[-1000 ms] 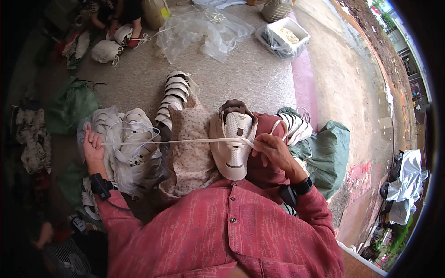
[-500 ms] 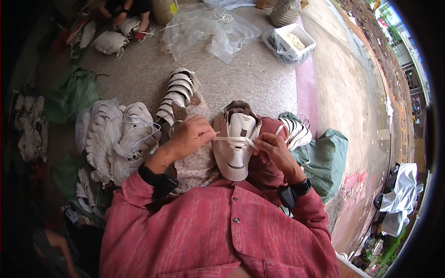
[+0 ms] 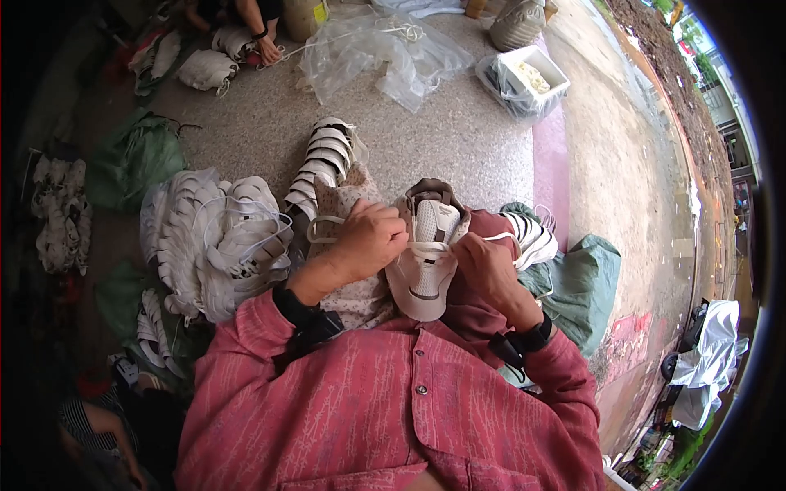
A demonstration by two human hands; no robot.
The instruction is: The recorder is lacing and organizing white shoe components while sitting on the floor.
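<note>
A white and beige shoe upper [image 3: 425, 282] rests on my lap with its toe toward me and its brown-lined collar away. A white shoelace [image 3: 429, 246] crosses its tongue. On the shoe's left side, my left hand [image 3: 372, 237] is closed in a pinch on the lace, and a loop stands out behind its knuckles. My right hand [image 3: 489, 268] pinches the lace at the shoe's right edge, a length of it trailing off to the right. The fingertips of both hands are partly hidden.
Stacked white uppers [image 3: 214, 245] lie at my left, with another stack [image 3: 323, 159] ahead and more [image 3: 536, 237] at right by a green sack [image 3: 585, 282]. Beyond are clear plastic sheeting [image 3: 381, 61] and a white box [image 3: 557, 80] of laces. Another person's hand [image 3: 268, 51] works at far left.
Both hands have drawn in closer to the shoe's edges, and the lace now lies tighter across the tongue. At far left, the other person's hand has moved.
</note>
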